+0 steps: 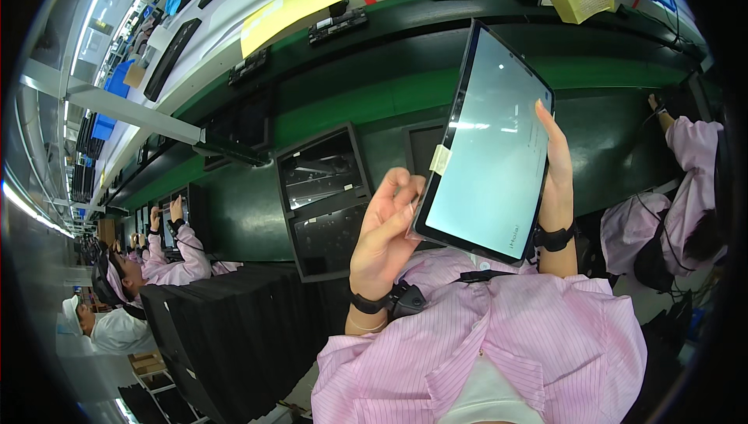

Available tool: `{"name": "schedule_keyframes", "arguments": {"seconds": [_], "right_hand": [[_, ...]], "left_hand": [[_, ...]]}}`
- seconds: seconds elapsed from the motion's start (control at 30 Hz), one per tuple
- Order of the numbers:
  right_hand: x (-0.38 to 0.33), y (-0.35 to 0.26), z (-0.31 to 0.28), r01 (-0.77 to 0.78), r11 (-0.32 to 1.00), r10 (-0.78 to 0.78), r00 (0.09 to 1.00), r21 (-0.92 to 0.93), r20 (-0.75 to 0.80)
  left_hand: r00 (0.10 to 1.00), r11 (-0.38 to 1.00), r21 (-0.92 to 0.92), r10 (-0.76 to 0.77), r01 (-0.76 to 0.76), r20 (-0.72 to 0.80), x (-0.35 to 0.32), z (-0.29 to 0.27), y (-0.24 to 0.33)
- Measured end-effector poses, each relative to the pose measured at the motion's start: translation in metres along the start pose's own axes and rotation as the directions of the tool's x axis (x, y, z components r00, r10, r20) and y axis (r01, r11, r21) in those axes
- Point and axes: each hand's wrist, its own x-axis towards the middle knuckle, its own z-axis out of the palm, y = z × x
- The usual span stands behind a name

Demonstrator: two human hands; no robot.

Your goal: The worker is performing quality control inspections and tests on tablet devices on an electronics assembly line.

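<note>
Gripping tablet (487, 143) edges, left hand (386, 229), right hand (555, 182)

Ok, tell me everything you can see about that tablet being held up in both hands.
The tablet is a thin, dark-framed slab with a pale, glossy blue-grey screen reflecting the lights. A small pale tab sticks to its left edge. It is held up tilted, above the green conveyor. The left hand touches its lower left edge; the right hand supports its right edge.

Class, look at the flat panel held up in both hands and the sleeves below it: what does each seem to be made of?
Flat panel: probably glass in a dark frame; its glossy pale face mirrors ceiling lights, and a small tape tab sits on one edge. Sleeves: woven cloth, matte, pink with fine stripes, creased at the cuffs.
</note>
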Motion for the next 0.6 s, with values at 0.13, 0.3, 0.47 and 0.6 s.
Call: {"name": "schedule_keyframes", "arguments": {"seconds": [0.13,0.3,0.47,0.6], "right_hand": [[0.001,-0.002,-0.003,0.046,0.997,-0.046,0.999,-0.056,-0.008],[-0.004,-0.004,0.000,0.148,0.972,-0.147,0.989,-0.183,0.021],[-0.014,-0.007,0.010,0.214,0.921,-0.239,0.970,-0.324,-0.039],[-0.019,-0.006,0.015,0.261,0.896,-0.296,0.954,-0.359,-0.045]], "left_hand": [[0.970,0.982,-0.053,-0.171,0.183,0.171,-0.003,-0.008,0.006],[0.946,0.935,0.145,-0.316,0.324,-0.073,-0.016,-0.006,0.015],[0.928,0.906,0.199,-0.368,0.373,-0.063,-0.023,-0.010,0.017],[0.932,0.917,0.170,-0.361,0.361,-0.032,-0.027,-0.014,0.016]]}}
